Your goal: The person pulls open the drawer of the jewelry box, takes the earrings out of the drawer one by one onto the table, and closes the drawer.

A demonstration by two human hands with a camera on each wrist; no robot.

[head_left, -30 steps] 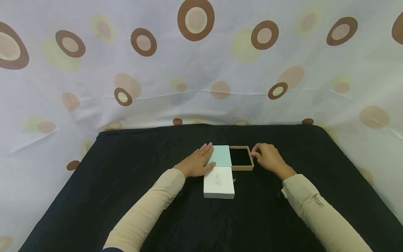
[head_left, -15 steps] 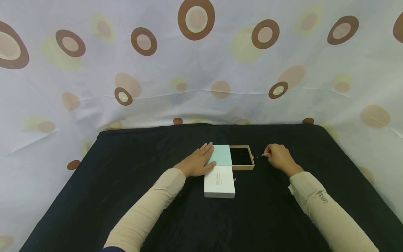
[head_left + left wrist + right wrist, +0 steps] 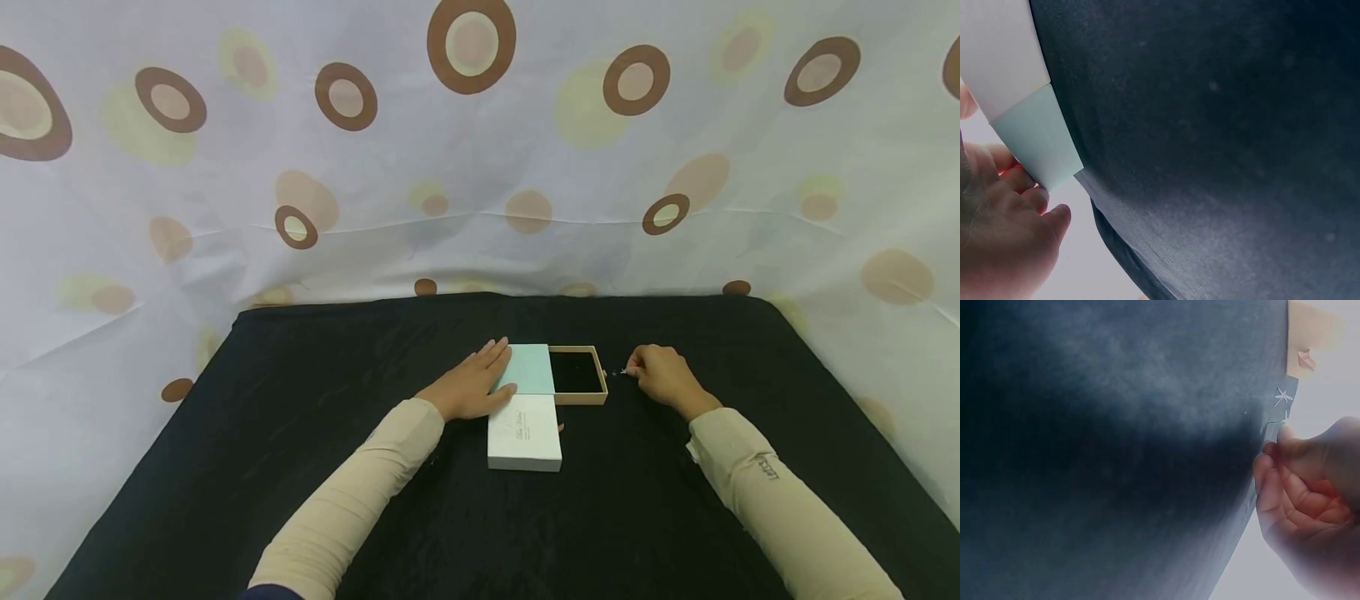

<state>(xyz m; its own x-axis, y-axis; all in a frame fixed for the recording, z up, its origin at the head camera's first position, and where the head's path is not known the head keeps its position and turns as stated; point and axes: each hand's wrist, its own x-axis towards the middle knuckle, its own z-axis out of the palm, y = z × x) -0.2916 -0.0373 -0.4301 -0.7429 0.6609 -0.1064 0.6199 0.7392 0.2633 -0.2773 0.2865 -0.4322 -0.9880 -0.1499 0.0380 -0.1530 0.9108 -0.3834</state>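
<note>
My left hand (image 3: 468, 385) lies with extended fingers on the left side of a mint-green box sleeve (image 3: 532, 369). A drawer (image 3: 581, 399) with a tan rim and black inside sticks out of its right end. Right of the drawer, my right hand (image 3: 662, 379) pinches something tiny and silvery between thumb and fingertips. Just beyond them, a small silvery star-shaped piece (image 3: 1282, 397) lies on the black cloth. Whether the pinched bit joins onto it I cannot tell. A pinkish pull tab (image 3: 1306, 360) shows on the drawer's end.
A white box (image 3: 525, 437) with small grey lettering stands against the near side of the mint sleeve, a small tab at its right edge. Black cloth (image 3: 645, 500) covers the table. Behind hangs a white curtain (image 3: 390, 183) with brown and yellow circles.
My right hand has moved right, off the drawer's end, and then stayed beside it. Small silvery pieces now show between drawer and fingertips. The left hand has kept its place on the sleeve.
</note>
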